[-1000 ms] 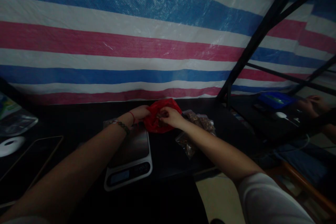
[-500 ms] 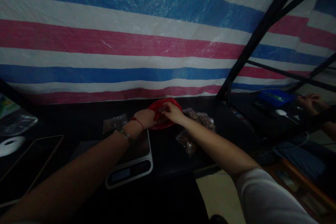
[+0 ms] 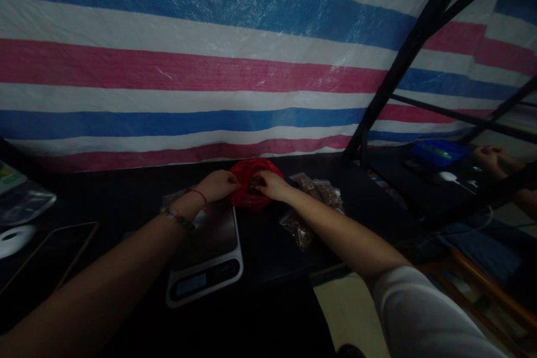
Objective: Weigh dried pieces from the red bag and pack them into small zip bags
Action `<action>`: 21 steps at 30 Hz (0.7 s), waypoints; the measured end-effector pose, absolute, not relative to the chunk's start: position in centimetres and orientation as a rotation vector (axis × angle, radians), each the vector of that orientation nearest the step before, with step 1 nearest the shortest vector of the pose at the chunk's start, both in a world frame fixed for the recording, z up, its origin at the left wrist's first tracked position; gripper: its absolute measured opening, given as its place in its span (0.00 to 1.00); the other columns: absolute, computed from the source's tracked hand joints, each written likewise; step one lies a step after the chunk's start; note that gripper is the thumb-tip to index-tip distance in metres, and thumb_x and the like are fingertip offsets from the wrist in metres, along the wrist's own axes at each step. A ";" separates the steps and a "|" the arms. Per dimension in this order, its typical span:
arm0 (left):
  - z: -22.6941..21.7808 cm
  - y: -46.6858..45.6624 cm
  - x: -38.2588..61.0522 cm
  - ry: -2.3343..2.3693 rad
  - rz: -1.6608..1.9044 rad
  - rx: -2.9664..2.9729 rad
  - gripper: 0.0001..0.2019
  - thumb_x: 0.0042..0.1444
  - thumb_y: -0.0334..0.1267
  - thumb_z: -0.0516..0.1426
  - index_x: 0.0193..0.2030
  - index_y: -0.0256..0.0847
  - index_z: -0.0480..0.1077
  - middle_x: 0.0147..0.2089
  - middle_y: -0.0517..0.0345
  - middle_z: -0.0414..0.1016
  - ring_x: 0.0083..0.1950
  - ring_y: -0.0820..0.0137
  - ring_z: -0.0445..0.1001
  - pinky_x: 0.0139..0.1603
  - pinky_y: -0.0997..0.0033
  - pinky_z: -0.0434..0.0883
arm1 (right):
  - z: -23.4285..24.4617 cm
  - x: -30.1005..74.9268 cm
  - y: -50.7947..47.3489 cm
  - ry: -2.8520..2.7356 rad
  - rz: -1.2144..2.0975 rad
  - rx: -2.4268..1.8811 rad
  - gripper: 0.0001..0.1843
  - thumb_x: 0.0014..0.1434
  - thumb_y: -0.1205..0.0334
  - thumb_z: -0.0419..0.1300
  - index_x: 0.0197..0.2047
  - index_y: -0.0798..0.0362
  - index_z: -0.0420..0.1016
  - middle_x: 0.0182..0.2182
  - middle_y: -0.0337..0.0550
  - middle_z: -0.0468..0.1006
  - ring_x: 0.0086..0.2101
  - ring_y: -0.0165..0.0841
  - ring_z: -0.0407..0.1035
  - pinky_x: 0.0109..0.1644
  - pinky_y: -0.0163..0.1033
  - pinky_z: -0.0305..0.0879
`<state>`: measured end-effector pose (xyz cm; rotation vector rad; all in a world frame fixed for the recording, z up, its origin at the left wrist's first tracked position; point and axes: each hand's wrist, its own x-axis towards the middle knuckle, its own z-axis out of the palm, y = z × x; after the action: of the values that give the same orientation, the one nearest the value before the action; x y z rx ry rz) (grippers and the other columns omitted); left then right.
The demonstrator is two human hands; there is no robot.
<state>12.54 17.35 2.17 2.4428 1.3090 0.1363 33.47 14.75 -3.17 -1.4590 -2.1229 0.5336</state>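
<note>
Red crinkly plastic bag sits on the dark table, at the far end of the flat kitchen scale with the white rim. Both hands are on it. The left hand pinches the bag's left edge. The right hand has its fingers curled at the bag's top, pinching the plastic there. It looks like the hands are working at the mouth of the bag, but it is too dark to tell if the mouth is open or closed, or what is inside.

I think the work is somewhere in the middle. The scale's plate looks bare, so nothing is being weighed yet. Just to the right of the red bag lie small clear plastic bags with brown bits inside, which look already filled. One more small clear bag peeks out by the left wrist.

The red bag looks soft, thin and shiny. It is scrunched into a low lump with lots of folds. It is the brightest thing on the dark table. Behind it hangs a big striped sheet in blue, white and pink.
</note>
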 end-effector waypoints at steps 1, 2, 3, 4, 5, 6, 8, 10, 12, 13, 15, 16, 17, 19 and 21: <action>2.3 17.3 12.4 1.319 0.142 2.441 0.12 0.52 0.42 0.53 0.31 0.41 0.78 0.35 0.53 0.79 0.38 0.64 0.75 0.36 0.72 0.63 | -3.1 33.6 14.7 -2.135 0.519 -1.453 0.18 0.52 0.70 0.62 0.48 0.55 0.72 0.43 0.46 0.76 0.42 0.34 0.70 0.47 0.39 0.65; 2.4 17.3 12.2 1.335 0.138 2.448 0.12 0.52 0.41 0.54 0.32 0.41 0.78 0.36 0.53 0.80 0.38 0.64 0.75 0.37 0.72 0.64 | -3.1 33.8 14.6 -2.134 0.509 -1.444 0.18 0.52 0.69 0.62 0.48 0.55 0.72 0.43 0.46 0.76 0.42 0.34 0.70 0.47 0.40 0.65; 2.5 17.2 12.1 1.357 0.126 2.464 0.11 0.51 0.40 0.54 0.31 0.41 0.78 0.36 0.52 0.80 0.38 0.64 0.75 0.37 0.72 0.64 | -3.1 34.0 14.5 -2.124 0.508 -1.435 0.17 0.53 0.69 0.62 0.48 0.55 0.72 0.43 0.46 0.76 0.42 0.34 0.70 0.48 0.40 0.65; 2.6 17.2 11.9 1.379 0.110 2.489 0.11 0.50 0.38 0.54 0.31 0.41 0.78 0.36 0.52 0.80 0.39 0.63 0.75 0.37 0.71 0.64 | -3.0 34.3 14.4 -2.105 0.515 -1.431 0.17 0.53 0.69 0.62 0.48 0.55 0.72 0.43 0.46 0.76 0.42 0.33 0.70 0.48 0.40 0.65; 2.6 17.1 11.8 1.397 0.094 2.516 0.11 0.50 0.37 0.54 0.30 0.40 0.78 0.36 0.51 0.80 0.39 0.63 0.75 0.37 0.71 0.64 | -3.0 34.5 14.4 -2.082 0.527 -1.430 0.17 0.53 0.69 0.61 0.48 0.55 0.72 0.43 0.46 0.77 0.42 0.33 0.71 0.48 0.40 0.65; 2.7 17.1 11.7 1.415 0.084 2.543 0.11 0.50 0.36 0.53 0.30 0.40 0.77 0.35 0.51 0.80 0.38 0.63 0.75 0.37 0.71 0.64 | -2.9 34.8 14.3 -2.062 0.538 -1.432 0.16 0.53 0.69 0.61 0.47 0.56 0.72 0.43 0.45 0.77 0.42 0.33 0.71 0.48 0.40 0.65; 2.7 17.0 11.7 1.446 0.087 2.580 0.11 0.50 0.36 0.52 0.30 0.39 0.77 0.35 0.50 0.79 0.38 0.63 0.75 0.37 0.71 0.65 | -2.7 35.2 14.3 -2.040 0.541 -1.425 0.16 0.53 0.71 0.61 0.47 0.57 0.72 0.42 0.46 0.77 0.42 0.33 0.71 0.49 0.41 0.65; 2.5 17.0 11.9 1.453 0.104 2.605 0.12 0.50 0.37 0.52 0.31 0.39 0.77 0.35 0.50 0.79 0.37 0.63 0.75 0.36 0.71 0.65 | -2.4 35.4 14.2 -2.034 0.517 -1.386 0.17 0.52 0.71 0.62 0.46 0.57 0.72 0.43 0.46 0.77 0.43 0.34 0.71 0.50 0.43 0.65; 2.3 16.9 12.3 1.445 0.132 2.612 0.12 0.50 0.37 0.52 0.32 0.39 0.76 0.34 0.50 0.79 0.36 0.64 0.75 0.36 0.71 0.66 | -1.9 35.2 14.2 -2.027 0.483 -1.335 0.18 0.51 0.70 0.63 0.48 0.56 0.72 0.44 0.47 0.76 0.45 0.35 0.70 0.52 0.44 0.64; 2.2 16.9 12.4 1.434 0.144 2.611 0.12 0.50 0.38 0.52 0.32 0.39 0.76 0.34 0.50 0.78 0.36 0.64 0.75 0.36 0.71 0.66 | -1.7 35.0 14.1 -2.020 0.477 -1.312 0.20 0.51 0.69 0.63 0.49 0.56 0.71 0.46 0.47 0.76 0.45 0.35 0.70 0.53 0.44 0.64; 1.9 16.8 12.7 1.382 0.160 2.633 0.12 0.51 0.39 0.52 0.31 0.39 0.77 0.33 0.50 0.78 0.36 0.64 0.75 0.38 0.70 0.67 | -1.2 34.3 14.0 -2.006 0.487 -1.268 0.21 0.52 0.68 0.63 0.51 0.55 0.70 0.47 0.47 0.75 0.47 0.35 0.69 0.53 0.44 0.64; 1.7 16.8 12.8 1.339 0.173 2.658 0.12 0.52 0.40 0.52 0.31 0.40 0.77 0.34 0.50 0.77 0.37 0.64 0.74 0.40 0.70 0.67 | -1.1 33.9 14.0 -2.004 0.501 -1.243 0.21 0.53 0.68 0.63 0.51 0.54 0.70 0.48 0.47 0.75 0.47 0.35 0.69 0.54 0.44 0.63; 1.6 16.8 12.8 1.293 0.198 2.687 0.12 0.52 0.40 0.52 0.31 0.41 0.78 0.35 0.50 0.77 0.38 0.63 0.74 0.43 0.69 0.67 | -1.0 33.5 14.0 -2.008 0.517 -1.216 0.21 0.53 0.68 0.62 0.52 0.54 0.70 0.49 0.47 0.74 0.47 0.34 0.69 0.54 0.43 0.63; 1.4 17.1 12.7 1.276 0.337 2.724 0.12 0.52 0.39 0.53 0.36 0.41 0.78 0.39 0.48 0.77 0.44 0.61 0.73 0.49 0.66 0.66 | -1.1 32.9 14.0 -2.037 0.535 -1.179 0.22 0.53 0.69 0.62 0.52 0.54 0.69 0.49 0.47 0.75 0.48 0.34 0.69 0.55 0.42 0.63; 1.3 17.6 12.6 1.386 0.521 2.638 0.15 0.51 0.40 0.55 0.43 0.39 0.76 0.45 0.45 0.75 0.49 0.59 0.71 0.53 0.63 0.64 | -1.5 32.6 14.1 -2.087 0.545 -1.180 0.22 0.54 0.69 0.62 0.53 0.55 0.69 0.48 0.47 0.75 0.46 0.33 0.70 0.54 0.42 0.63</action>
<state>12.56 17.55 1.26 2.6383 1.3859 0.5210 32.63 14.13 -1.54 -1.1798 -2.0871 0.5447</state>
